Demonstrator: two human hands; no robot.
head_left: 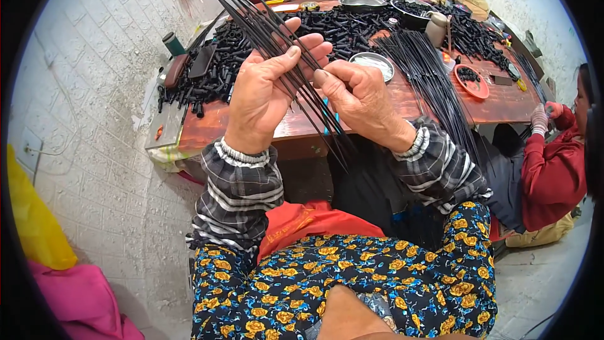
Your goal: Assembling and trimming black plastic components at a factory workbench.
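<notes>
A loose bundle of long, thin black rods slants from the upper left down over the table's front edge. My left hand is closed on it, the thumb pressing the rods across the palm while the other fingertips show behind them. Beside it, my right hand is curled, thumb and forefinger pinched at the bundle's right side; how many rods they grip is not clear. A second, thicker bundle of black rods lies on the wooden table to the right, its ends hanging over the edge.
Short black tubular parts are heaped across the table. A dish of white pieces, an orange-pink bowl, a beige flask and a dark phone stand or lie among them. Co-workers sit at right and at the far side.
</notes>
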